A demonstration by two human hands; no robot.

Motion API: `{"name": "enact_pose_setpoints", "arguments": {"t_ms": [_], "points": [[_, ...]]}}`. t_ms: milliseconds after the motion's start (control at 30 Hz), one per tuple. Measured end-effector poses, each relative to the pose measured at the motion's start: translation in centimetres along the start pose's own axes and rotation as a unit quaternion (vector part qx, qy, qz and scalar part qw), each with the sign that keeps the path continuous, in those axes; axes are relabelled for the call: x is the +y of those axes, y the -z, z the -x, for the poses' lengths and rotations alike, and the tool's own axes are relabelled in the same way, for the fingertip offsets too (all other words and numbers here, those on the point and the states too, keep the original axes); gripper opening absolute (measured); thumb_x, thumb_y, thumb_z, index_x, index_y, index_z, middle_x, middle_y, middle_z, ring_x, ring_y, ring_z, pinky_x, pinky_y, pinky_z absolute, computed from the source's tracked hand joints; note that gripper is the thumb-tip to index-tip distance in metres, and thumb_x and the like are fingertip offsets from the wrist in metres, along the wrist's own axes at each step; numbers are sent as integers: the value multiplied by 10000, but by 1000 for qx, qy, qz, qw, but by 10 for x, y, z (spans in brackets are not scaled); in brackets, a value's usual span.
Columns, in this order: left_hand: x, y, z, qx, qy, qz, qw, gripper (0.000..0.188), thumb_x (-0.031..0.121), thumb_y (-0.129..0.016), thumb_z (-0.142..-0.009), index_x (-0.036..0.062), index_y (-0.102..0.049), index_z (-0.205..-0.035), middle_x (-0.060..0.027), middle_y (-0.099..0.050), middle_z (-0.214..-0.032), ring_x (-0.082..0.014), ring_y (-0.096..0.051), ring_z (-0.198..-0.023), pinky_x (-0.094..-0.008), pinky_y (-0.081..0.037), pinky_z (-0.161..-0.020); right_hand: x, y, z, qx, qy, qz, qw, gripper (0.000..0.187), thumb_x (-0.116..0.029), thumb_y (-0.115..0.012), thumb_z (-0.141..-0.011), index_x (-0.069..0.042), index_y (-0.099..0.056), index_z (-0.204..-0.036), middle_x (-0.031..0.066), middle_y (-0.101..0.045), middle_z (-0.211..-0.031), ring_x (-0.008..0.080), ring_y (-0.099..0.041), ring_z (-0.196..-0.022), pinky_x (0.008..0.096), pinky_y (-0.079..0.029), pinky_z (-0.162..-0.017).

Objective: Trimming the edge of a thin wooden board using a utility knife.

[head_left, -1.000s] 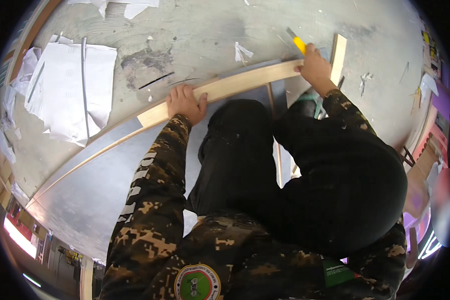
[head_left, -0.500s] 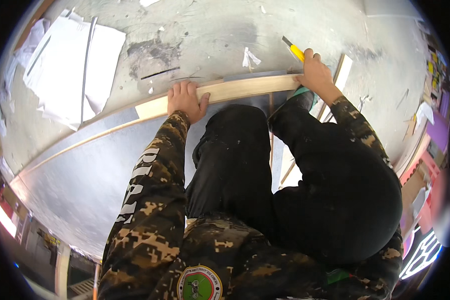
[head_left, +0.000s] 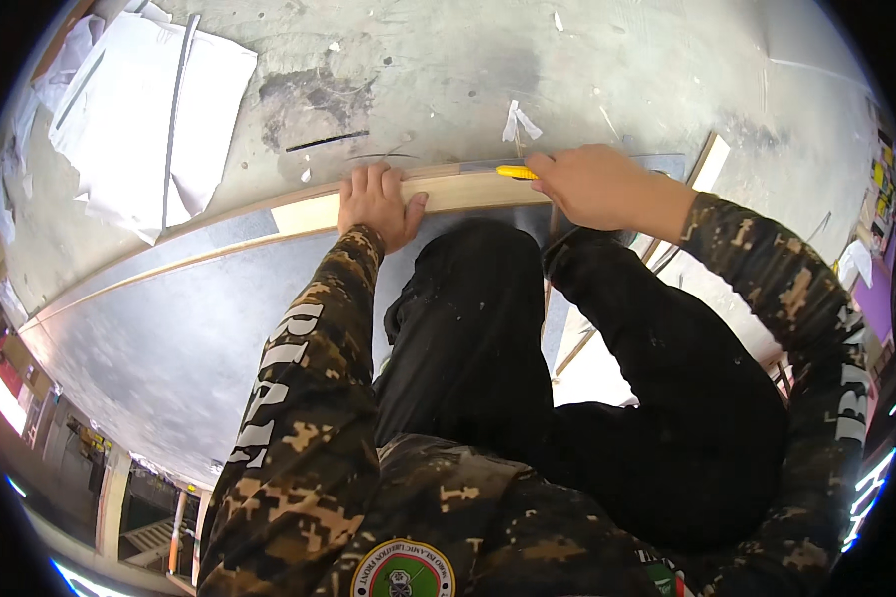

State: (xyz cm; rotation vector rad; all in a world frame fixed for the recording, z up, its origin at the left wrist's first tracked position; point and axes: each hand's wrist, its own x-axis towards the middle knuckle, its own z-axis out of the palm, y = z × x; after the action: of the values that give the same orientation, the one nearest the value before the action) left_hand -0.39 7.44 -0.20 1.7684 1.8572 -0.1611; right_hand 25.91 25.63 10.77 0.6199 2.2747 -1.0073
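Note:
A long, pale wooden strip (head_left: 309,212) lies along the far edge of a grey sheet-faced panel (head_left: 199,298). My left hand (head_left: 383,204) grips the strip near its middle, fingers over the far side and thumb toward the near side. In my closed right hand (head_left: 597,184) is a yellow utility knife (head_left: 515,172), above the strip's right part. Part of its handle sticks out to the left of my fingers; the blade cannot be made out. My left knee (head_left: 483,244) is close to the strip, between my hands.
White torn sheets (head_left: 154,119) with a dark thin strip on them lie on the concrete floor (head_left: 418,60) at far left. Paper scraps (head_left: 521,121) and a thin black strip (head_left: 327,141) lie beyond the panel. Another wooden piece (head_left: 709,162) is at the right.
My right hand has moved left along the strip with the utility knife, turning it so the handle now points left. My left hand stays on the strip.

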Motion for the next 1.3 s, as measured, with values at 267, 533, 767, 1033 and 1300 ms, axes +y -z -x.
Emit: {"name": "enact_pose_setpoints", "arguments": {"t_ms": [267, 533, 767, 1033, 1300], "points": [[-2, -6, 0, 31, -7, -2, 999, 494, 473, -594, -926, 78, -602, -1223, -132, -562, -1278, -327, -486, -1223, -478, -358, -1053, 10, -32, -18, 19, 7, 23, 1000, 240, -272, -506, -1041, -41, -540, -1098, 169, -647, -850, 403, -659, -771, 521, -497, -680], [-1, -5, 0, 43, -24, -13, 999, 478, 465, -608, -915, 82, -598, -1201, -128, -568, -1226, -329, -501, -1185, -488, -367, -1029, 6, -20, -32, -33, 6, 31, 999, 260, -291, -497, -1046, -57, -589, -1113, 172, -658, -861, 403, -677, -782, 517, -517, -695], [-4, -8, 0, 52, -28, -9, 998, 482, 468, -608, -917, 90, -588, -1216, -126, -560, -1240, -326, -495, -1193, -488, -362, -1033, 5, -17, -36, -28, 36, 22, 999, 256, -269, -518, -1033, -37, -611, -1092, 181, -671, -825, 407, -680, -800, 525, -513, -702], [-3, -7, 0, 42, -20, -7, 999, 487, 466, -613, -917, 97, -574, -1232, -123, -553, -1249, -326, -489, -1202, -492, -359, -1038, 3, -15, -35, 34, 56, 5, 998, 161, -142, -554, -950, -33, -620, -1048, 173, -681, -804, 393, -684, -788, 515, -513, -694], [-6, -9, 2, 48, -19, -13, 999, 491, 470, -608, -915, 98, -573, -1234, -128, -552, -1247, -332, -490, -1201, -495, -359, -1028, -6, -6, -38, 29, 46, 64, 996, 159, -122, -549, -920, -46, -628, -1036, 153, -686, -766, 368, -694, -760, 494, -530, -670]]}}
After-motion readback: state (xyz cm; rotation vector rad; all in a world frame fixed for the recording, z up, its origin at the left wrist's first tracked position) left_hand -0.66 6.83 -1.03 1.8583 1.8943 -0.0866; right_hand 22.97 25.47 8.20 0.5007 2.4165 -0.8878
